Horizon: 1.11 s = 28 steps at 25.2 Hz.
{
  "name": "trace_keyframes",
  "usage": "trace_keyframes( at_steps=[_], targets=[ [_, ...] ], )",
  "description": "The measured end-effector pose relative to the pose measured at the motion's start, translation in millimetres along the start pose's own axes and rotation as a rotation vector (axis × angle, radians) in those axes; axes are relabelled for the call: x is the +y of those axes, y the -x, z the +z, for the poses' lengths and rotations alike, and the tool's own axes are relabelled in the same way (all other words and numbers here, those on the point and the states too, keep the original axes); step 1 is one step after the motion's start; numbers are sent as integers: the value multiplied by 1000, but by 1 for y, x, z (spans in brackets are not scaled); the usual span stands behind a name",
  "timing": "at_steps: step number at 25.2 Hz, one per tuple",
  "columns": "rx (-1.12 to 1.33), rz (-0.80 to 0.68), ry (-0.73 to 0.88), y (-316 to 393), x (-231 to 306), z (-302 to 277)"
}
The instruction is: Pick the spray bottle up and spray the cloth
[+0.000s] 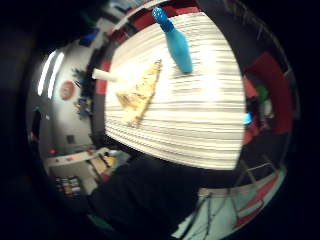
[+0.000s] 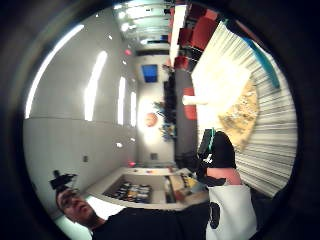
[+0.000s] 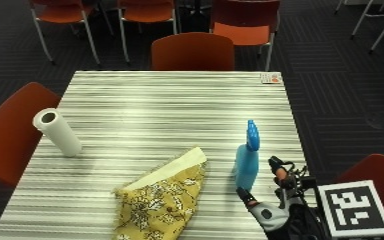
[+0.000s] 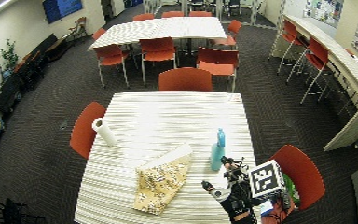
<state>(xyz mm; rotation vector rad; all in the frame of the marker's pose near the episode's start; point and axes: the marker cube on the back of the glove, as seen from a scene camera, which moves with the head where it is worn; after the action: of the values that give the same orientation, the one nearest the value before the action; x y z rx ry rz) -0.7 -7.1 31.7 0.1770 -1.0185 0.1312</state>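
You are on the reach: nothing is picked up yet. The yellow floral cloth [image 3: 165, 197] lies folded at lower centre of the outside view. The blue spray bottle [image 3: 246, 159] stands upright just right of it. Your gloved right hand [image 3: 272, 207], lower right, spreads empty beside the bottle; next, wrap it.

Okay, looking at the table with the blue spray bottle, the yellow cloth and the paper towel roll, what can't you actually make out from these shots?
- Right hand: in the outside view the marker rig and bottom edge hide most of it, so its finger pose is unclear.
- Spray bottle: its trigger and nozzle direction are too small to read in either outside view.
- Cloth: its near end is cut off by the outside view's bottom edge.
- Small card at the table's far corner: print too small.
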Motion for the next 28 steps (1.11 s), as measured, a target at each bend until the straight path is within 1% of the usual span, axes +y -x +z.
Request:
trace_keyframes(
  at_steps=[3, 9, 15, 18, 23, 28],
  targets=[
    [-159, 75, -34, -9, 0, 4],
    [-332, 169, -57, -27, 1, 21],
    [-317, 207, -62, -41, -1, 28],
    [-320, 234, -59, -53, -2, 43],
    [-357, 324, -76, -95, 1, 70],
    [-335, 407, -100, -136, -7, 87]
  ],
)
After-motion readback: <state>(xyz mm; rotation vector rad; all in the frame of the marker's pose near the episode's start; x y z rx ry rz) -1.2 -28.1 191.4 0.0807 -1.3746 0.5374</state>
